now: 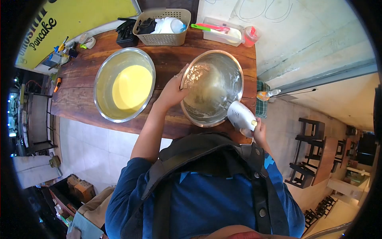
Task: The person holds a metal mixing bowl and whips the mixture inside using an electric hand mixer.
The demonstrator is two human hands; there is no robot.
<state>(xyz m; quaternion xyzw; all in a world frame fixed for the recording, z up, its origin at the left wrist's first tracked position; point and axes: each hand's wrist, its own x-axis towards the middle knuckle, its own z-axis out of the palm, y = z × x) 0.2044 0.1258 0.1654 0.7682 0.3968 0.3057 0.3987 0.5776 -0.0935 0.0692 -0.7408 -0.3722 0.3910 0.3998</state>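
My left hand (175, 91) grips the left rim of a metal mixing bowl (234, 71), which is tilted toward me. Closed round the handle of a white electric hand mixer (240, 114) is my right hand (259, 131), at the bowl's lower right. The mixer's beaters reach into the bowl and are partly blurred. A pale, frothy liquid (207, 85) lies inside, with whitish smears on the wall. To the left stands a second metal bowl (104, 75) holding smooth yellow batter (133, 87); neither hand touches it.
Along the back of the wooden table (167, 59) stand a beige basket (163, 39) with cloths, a black container (127, 39), and a clear tub (217, 36) with a green-handled utensil. A jar with a red lower part (250, 36) is beside it. Stools (304, 175) stand far right.
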